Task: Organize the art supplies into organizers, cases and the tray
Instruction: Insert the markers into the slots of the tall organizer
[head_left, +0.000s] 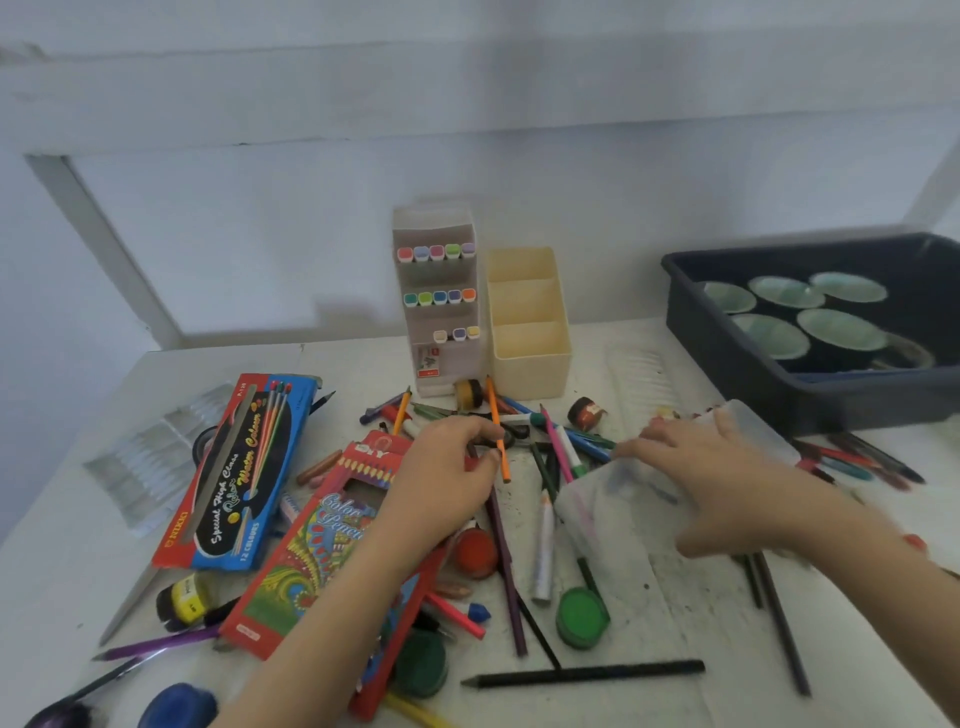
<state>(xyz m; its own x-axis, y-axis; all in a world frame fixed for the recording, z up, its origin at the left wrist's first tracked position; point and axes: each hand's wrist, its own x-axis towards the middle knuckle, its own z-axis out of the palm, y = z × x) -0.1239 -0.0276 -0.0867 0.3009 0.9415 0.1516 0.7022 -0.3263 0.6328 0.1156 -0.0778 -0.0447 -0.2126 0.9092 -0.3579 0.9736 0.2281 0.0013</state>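
Note:
My left hand (447, 467) reaches over a red colour-pencil box (311, 545) and pinches an orange pencil (496, 421) that sticks up out of the pile of pencils and pens. A translucent plastic case (623, 499) lies at centre right, and my right hand (722, 467) lies across it, fingers spread, thumb below its edge. Behind the pile stand a clear marker organizer (441, 296) with coloured markers and a cream three-compartment organizer (527, 322). A dark blue tray (753, 374) with round paint pots sits at the back right.
A blue and red water-colour pencil box (239, 467) lies at left beside clear plastic inserts (150, 457). Paint pots lie about: orange (475, 553), green (582, 616), dark green (421, 670), blue (176, 706). A black pencil (587, 673) lies near the front. Pens (862, 462) lie under the tray's front.

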